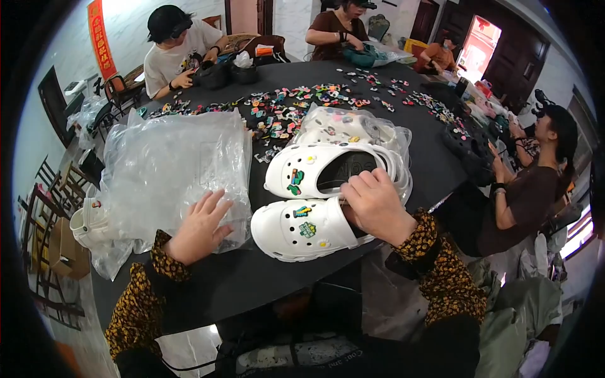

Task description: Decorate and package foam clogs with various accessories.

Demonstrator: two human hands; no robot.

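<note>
Two white clogs lie side by side on the black table, toes to the left: a nearer clog [274,236] and a farther clog [280,170]. Small coloured charms sit in the holes of both. My right hand [377,208] is closed at their openings, where their inner sides meet; its fingertips are partly hidden. My left hand [200,230] has its fingers spread over the near right edge of a clear plastic bag [167,154], with nothing gripped. Directly behind the farther clog, another pair of white clogs [340,129] shows through clear plastic.
Loose colourful charms [293,104] are strewn across the middle of the table [214,296]. More white clogs [91,220] in plastic lie at the left edge. Several people work around the table, some with dark clogs [466,154]. Wooden chairs stand at left; green sacks [526,309] lie at lower right.
</note>
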